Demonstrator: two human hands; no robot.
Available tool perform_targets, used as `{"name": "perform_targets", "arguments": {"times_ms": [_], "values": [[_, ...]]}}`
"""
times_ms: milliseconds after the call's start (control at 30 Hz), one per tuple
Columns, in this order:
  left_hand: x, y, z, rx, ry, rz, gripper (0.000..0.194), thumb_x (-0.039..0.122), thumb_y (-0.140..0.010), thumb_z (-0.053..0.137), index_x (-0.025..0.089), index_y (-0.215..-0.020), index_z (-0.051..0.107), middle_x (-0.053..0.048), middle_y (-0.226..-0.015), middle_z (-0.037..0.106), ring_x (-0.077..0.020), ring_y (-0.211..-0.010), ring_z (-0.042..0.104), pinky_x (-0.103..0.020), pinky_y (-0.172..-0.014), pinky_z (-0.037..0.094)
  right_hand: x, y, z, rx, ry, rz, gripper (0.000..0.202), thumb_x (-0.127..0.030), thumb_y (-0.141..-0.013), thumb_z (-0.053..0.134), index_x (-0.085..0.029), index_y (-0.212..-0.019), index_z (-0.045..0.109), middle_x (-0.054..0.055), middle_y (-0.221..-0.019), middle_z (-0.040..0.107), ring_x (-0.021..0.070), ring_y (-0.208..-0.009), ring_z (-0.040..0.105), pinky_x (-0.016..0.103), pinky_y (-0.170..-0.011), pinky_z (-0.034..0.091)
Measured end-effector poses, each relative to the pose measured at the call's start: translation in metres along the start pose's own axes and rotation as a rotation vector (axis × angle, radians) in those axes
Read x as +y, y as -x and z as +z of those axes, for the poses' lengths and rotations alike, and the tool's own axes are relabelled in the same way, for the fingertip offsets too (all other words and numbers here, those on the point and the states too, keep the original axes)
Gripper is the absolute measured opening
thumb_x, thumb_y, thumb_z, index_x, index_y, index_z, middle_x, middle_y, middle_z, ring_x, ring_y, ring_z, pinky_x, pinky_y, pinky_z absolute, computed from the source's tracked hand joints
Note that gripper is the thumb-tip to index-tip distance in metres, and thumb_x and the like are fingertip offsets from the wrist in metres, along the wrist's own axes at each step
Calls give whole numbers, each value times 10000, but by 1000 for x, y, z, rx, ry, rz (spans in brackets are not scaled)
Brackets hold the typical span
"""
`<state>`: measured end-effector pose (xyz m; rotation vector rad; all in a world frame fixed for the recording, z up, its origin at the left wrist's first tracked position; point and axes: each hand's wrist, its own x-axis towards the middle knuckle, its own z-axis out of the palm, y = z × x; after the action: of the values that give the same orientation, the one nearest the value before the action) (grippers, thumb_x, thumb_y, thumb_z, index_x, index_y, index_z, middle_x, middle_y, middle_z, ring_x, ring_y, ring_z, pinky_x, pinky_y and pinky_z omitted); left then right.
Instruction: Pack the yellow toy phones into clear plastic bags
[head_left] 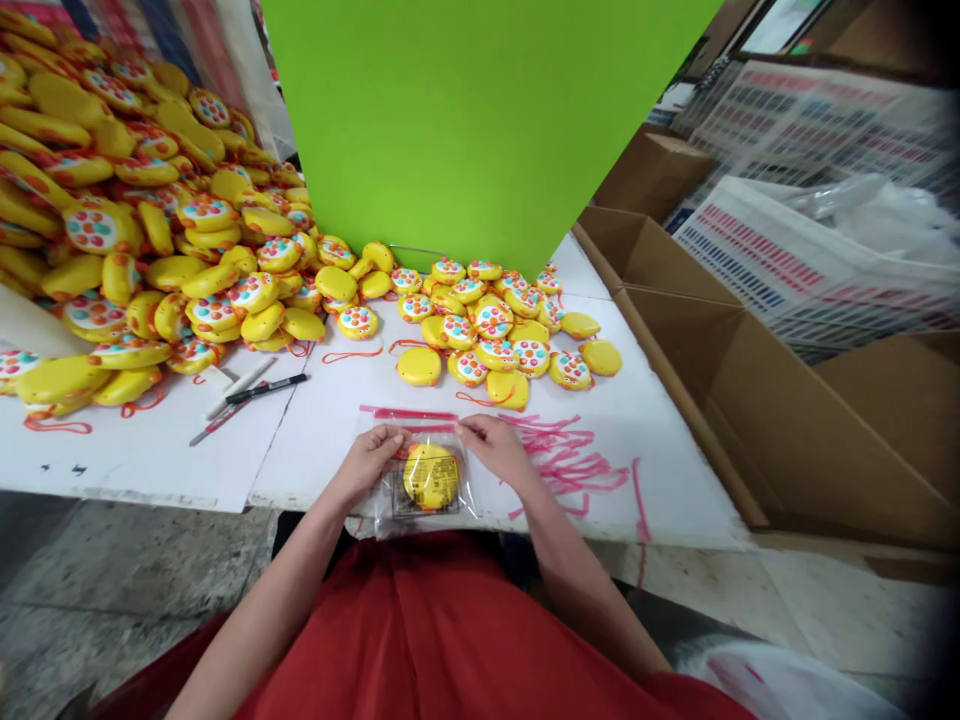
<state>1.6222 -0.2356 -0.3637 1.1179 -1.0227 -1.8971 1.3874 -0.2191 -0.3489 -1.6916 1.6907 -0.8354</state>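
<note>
A clear plastic bag (388, 505) with dark print lies at the table's front edge, one yellow toy (431, 475) showing inside it. My left hand (373, 455) pinches the bag's upper left side. At its upper right corner, my right hand (493, 443) has its fingers pressed together on the plastic. Pink strips (415, 414) run across just above the bag's top; whether they are joined to it I cannot tell. Loose pink strips (574, 465) are scattered right of my right hand. Beyond the hands sits a small heap of yellow toys (495, 320) with coloured dots.
A large pile of the same toys (150, 220) fills the left. Pens (266, 388) lie on the white table (315, 450). A green box (480, 120) stands at the back. Right of the table are cardboard boxes (690, 400) and a white crate (787, 260).
</note>
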Motion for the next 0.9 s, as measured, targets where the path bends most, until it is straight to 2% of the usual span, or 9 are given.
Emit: {"name": "perform_targets", "arguments": {"times_ms": [67, 167, 300, 467, 633, 700, 767, 833, 900], "values": [[0, 1, 0, 9, 24, -4, 419, 450, -665, 756, 136, -907, 620, -18, -799, 654, -112, -699, 595, -234, -679, 497, -4, -1, 18, -86, -144, 29, 190, -335, -794, 551, -192, -870, 651, 38, -803, 694, 168, -709, 617, 303, -674, 481], [0, 0, -2, -3, 67, -17, 436, 427, -653, 777, 137, -948, 641, -21, -832, 676, -109, -710, 602, -241, -708, 499, 2, -5, 26, -92, -276, 103, 172, -287, -749, 569, -179, -869, 630, 24, -773, 677, 142, -636, 590, 269, -589, 464], [-3, -3, -5, -27, 82, -31, 483, 406, -655, 785, 145, -1037, 648, -27, -873, 698, -127, -772, 629, -265, -768, 504, 9, -8, 22, -127, -314, 140, 238, -261, -712, 589, -179, -930, 639, 0, -735, 654, 122, -604, 553, 241, -545, 431], [-2, -3, -6, -35, 56, -40, 534, 425, -661, 771, 145, -1097, 642, -64, -976, 714, -170, -845, 647, -308, -797, 516, 9, -6, 11, -59, -405, 201, 283, -240, -686, 587, -172, -953, 653, -48, -624, 551, 90, -540, 465, 218, -512, 356], [1, -1, -6, -91, 29, -65, 502, 407, -711, 726, 147, -1131, 637, -87, -1047, 698, -202, -928, 646, -346, -830, 524, 13, -2, 1, -57, -520, 228, 302, -232, -646, 616, -186, -940, 667, -66, -584, 505, 88, -534, 448, 215, -514, 361], [2, 0, -6, -94, 31, -56, 407, 378, -725, 697, 141, -1053, 662, -87, -1021, 698, -204, -917, 647, -354, -829, 526, 15, -1, 1, -65, -539, 254, 261, -239, -638, 621, -190, -887, 680, -54, -603, 537, 90, -545, 454, 216, -518, 364], [2, 1, -5, -59, 42, -40, 252, 325, -713, 668, 134, -876, 672, -69, -930, 698, -194, -865, 646, -349, -802, 535, 17, 0, 3, -49, -546, 278, 158, -243, -632, 617, -185, -768, 670, -41, -610, 563, 88, -539, 444, 218, -509, 348], [3, 2, -4, -24, 66, -27, 136, 268, -689, 624, 141, -735, 625, -40, -808, 674, -177, -801, 634, -336, -754, 545, 16, 0, 5, -31, -538, 265, 78, -234, -630, 602, -182, -675, 639, -36, -591, 561, 85, -522, 426, 218, -493, 326], [4, 3, -3, -19, 97, -20, 100, 248, -670, 593, 150, -686, 580, -27, -743, 646, -175, -778, 623, -323, -712, 548, 14, 0, 5, -30, -554, 251, 66, -236, -647, 574, -186, -659, 616, -36, -570, 549, 90, -512, 435, 221, -486, 332]]}}
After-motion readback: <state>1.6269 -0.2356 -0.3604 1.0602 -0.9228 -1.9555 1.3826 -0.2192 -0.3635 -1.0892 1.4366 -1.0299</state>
